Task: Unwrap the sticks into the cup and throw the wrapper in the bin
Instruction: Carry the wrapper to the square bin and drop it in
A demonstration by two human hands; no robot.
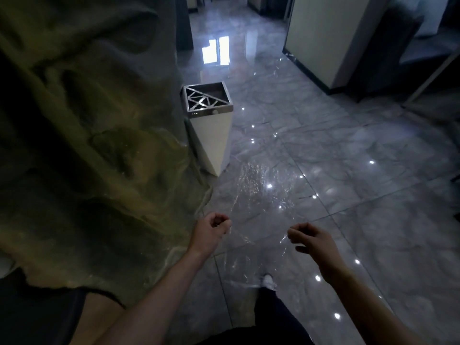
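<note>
clear plastic wrapper [258, 210] stretched between left hand [211, 230] and right hand [311, 241], both pinched on its edges. advise bunching it first; loose film may miss the bin [207, 102] ahead, well apart.

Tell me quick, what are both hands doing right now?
Left hand: closed, pinching one edge of the clear plastic wrapper.
Right hand: closed, pinching the wrapper's other edge.
</note>
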